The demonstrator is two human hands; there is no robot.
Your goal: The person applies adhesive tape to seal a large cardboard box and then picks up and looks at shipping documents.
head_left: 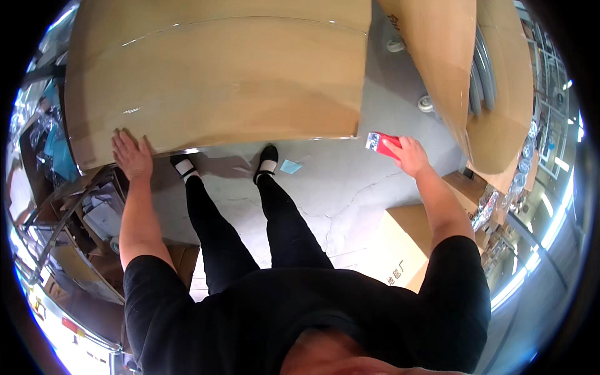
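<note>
In front of me lies a large brown cardboard sheet or box top (237, 81), with shiny strips on its surface and along its near edge. My left hand (132, 156) rests on its near left corner, fingers stretched out and flat, holding nothing. Off the right end of that edge, my right hand (409, 156) is closed around a red hand tool (389, 145) with a shiny, clear-looking end. Its exact kind is not plain. The tool is held over the floor, apart from the cardboard.
At far right, a tall cardboard piece (447, 56) stands before grey curved tubes (481, 75), with a caster wheel (425, 104) below. A carton (397, 244) sits by my right arm. Shelving with papers (103, 215) is at left. A blue scrap (290, 166) lies near my feet.
</note>
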